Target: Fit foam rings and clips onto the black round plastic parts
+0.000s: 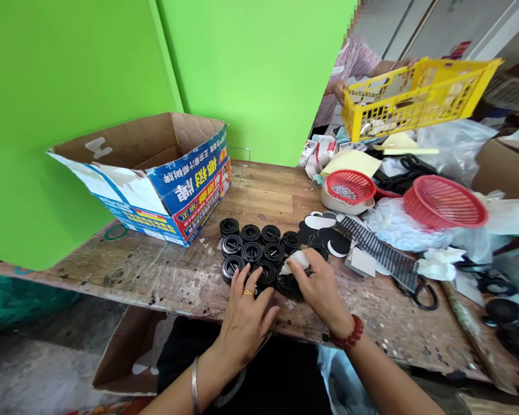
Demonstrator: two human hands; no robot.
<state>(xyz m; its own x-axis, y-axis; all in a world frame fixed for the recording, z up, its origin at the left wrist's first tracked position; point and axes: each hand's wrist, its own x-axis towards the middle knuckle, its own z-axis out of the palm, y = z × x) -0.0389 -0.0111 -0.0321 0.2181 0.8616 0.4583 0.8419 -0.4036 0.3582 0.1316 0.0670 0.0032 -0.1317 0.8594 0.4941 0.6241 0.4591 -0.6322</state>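
Observation:
Several round black parts [251, 252] stand in close rows on the wooden table, each with a ring-shaped top. My left hand [247, 314], with a ring on one finger, has its fingers spread, their tips resting on the nearest row. Between the thumb and fingers of my right hand [319, 285] is a small white bottle [297, 261], tilted with its tip low over the black parts at the right front. Some of the front parts are partly hidden by my hands.
A large open cardboard box [155, 178] stands at the left. Right of the parts lie black cutouts [328, 239], a dotted strip [378, 248], scissors [424, 294] and red baskets [444, 202]. Behind, a person holds a yellow crate [419, 109].

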